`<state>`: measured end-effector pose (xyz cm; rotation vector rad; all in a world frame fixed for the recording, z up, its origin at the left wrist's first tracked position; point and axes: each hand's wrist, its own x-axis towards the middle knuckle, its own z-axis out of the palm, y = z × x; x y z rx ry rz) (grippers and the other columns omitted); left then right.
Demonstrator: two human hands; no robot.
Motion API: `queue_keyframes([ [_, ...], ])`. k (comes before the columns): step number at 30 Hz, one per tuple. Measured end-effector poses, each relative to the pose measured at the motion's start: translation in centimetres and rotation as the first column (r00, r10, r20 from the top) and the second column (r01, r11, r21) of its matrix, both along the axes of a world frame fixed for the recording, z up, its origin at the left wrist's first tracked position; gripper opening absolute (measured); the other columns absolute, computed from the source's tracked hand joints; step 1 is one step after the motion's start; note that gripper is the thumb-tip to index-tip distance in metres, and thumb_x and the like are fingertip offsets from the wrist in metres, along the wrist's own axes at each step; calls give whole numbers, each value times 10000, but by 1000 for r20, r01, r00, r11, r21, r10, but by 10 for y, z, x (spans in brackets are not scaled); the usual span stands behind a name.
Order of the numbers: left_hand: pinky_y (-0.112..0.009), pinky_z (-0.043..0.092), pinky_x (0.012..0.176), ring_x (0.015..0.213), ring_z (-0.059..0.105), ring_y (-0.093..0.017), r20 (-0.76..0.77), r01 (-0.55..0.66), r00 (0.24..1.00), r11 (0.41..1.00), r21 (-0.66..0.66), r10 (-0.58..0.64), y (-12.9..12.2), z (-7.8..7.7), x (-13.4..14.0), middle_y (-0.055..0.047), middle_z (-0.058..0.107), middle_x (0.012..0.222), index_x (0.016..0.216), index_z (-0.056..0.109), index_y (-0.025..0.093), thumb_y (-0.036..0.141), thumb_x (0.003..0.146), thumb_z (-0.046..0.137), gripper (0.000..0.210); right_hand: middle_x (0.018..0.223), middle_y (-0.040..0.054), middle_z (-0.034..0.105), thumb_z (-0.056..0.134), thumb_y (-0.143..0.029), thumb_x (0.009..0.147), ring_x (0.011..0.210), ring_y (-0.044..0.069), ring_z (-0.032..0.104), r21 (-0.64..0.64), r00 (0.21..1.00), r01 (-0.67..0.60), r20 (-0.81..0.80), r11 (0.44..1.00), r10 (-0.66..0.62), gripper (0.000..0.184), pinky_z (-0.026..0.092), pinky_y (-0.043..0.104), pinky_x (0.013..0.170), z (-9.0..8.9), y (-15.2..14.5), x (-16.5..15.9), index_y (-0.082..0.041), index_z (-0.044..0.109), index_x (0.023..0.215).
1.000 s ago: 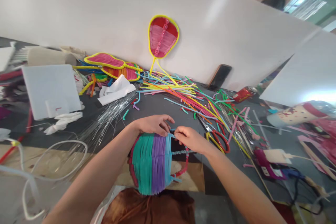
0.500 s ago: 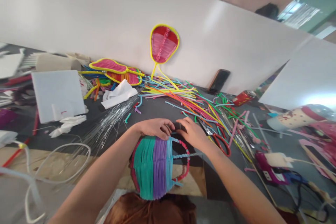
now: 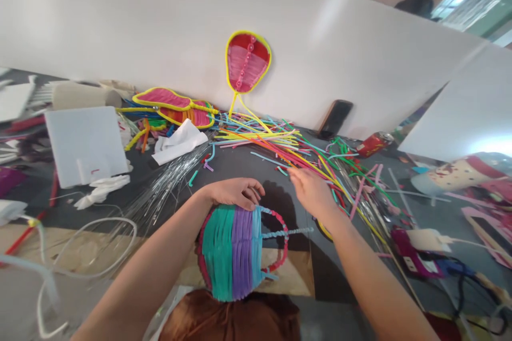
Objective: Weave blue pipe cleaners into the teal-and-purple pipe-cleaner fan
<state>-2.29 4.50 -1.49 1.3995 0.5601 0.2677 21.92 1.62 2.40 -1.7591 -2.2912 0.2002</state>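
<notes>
Striped piece (image 3: 234, 253): directly in front of the person, between the forearms, just ahead of brown cloth (image 3: 228, 317); green, purple and light-blue bands, deep-pink edge at its left.
Loop (image 3: 286, 245): red and light blue, standing out from the light-blue side of the piece; a twisted pale-blue strand (image 3: 300, 231) crosses it and runs past.
Left hand (image 3: 234, 192): on the far edge of the piece, grip bent over it and grasping it by the purple band; fingers curled.
Right hand (image 3: 314, 189): apart from the piece, near the fuzzy stems (image 3: 264, 141); fingers drawn together, cannot tell whether the grip has anything in it.
Yellow handle (image 3: 325, 230): partly hidden by the right wrist.
Counter (image 3: 240, 165): dark grey; silver strands (image 3: 170, 176) at left, phone (image 3: 336, 119) leaning at the back, red can (image 3: 374, 144) lying at right.
White partition (image 3: 160, 21): yellow-rimmed pink paddle shape (image 3: 248, 64) against it.
</notes>
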Motion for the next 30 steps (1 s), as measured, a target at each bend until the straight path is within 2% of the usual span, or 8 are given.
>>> queue_keyframes([
  [5, -275, 479, 718, 844, 635, -173, -9, -24, 1000, 999, -45, 24, -1, 3, 2, -50, 653, 923, 1029, 549, 170, 264, 618, 782, 481, 742, 17, 686, 426, -433, 906, 661, 152, 597, -405, 951, -283, -240, 869, 197, 323, 360, 240, 588, 6, -31, -31, -223, 671, 879],
  [12, -334, 460, 814, 919, 645, -219, 97, -162, 978, 964, -211, 186, -2, 12, -6, -121, 689, 978, 1144, 543, 163, 453, 722, 706, 537, 572, -52, 544, 504, -403, 860, 485, 76, 402, -535, 790, -356, -611, 766, -59, 300, 292, 210, 500, -5, -28, -17, -180, 558, 667],
  [15, -372, 481, 791, 923, 654, -261, 161, -350, 882, 843, -409, 444, 5, 10, -14, -150, 691, 1006, 1171, 531, 163, 591, 774, 571, 585, 559, -53, 501, 559, -464, 825, 484, 76, 381, -460, 541, -379, -814, 803, -211, 320, 291, 214, 484, -13, -19, -1, -182, 542, 675],
  [18, -353, 499, 767, 868, 669, -247, 138, -508, 754, 703, -498, 642, 13, 7, -17, -138, 704, 969, 1063, 591, 155, 689, 777, 450, 622, 540, -66, 461, 648, -475, 759, 477, 76, 379, -371, 141, -290, -928, 882, -344, 318, 303, 212, 466, -19, -11, 6, -200, 512, 677],
  [20, -359, 494, 807, 896, 663, -243, 160, -522, 722, 682, -513, 673, 14, 7, -14, -145, 700, 991, 1037, 603, 147, 728, 768, 403, 670, 552, -69, 456, 706, -453, 713, 492, 76, 403, -355, -97, -220, -919, 909, -382, 309, 323, 205, 462, -21, -6, 6, -209, 518, 696],
  [22, -389, 469, 879, 964, 645, -247, 219, -485, 739, 729, -482, 637, 10, 10, -7, -155, 682, 1057, 1092, 585, 148, 685, 770, 476, 635, 584, -68, 477, 747, -414, 678, 514, 74, 431, -364, -270, -189, -874, 912, -405, 288, 345, 198, 464, -22, -3, 4, -214, 547, 735],
  [26, -366, 469, 886, 979, 645, -230, 244, -472, 791, 814, -340, 561, -7, 19, 14, -126, 670, 1093, 1152, 544, 176, 343, 745, 715, 472, 615, -66, 510, 771, -346, 664, 528, 63, 454, -376, -464, -236, -767, 896, -444, 252, 369, 183, 468, -25, -4, -4, -212, 578, 753],
  [30, -297, 526, 742, 823, 684, -190, 181, -621, 712, 728, -292, 679, -16, 24, 20, -82, 697, 959, 1082, 551, 169, 294, 787, 677, 344, 666, -41, 583, 749, -391, 690, 575, 81, 522, -390, -422, -295, -766, 872, -485, 253, 432, 201, 526, -27, -12, -14, -209, 601, 785],
])
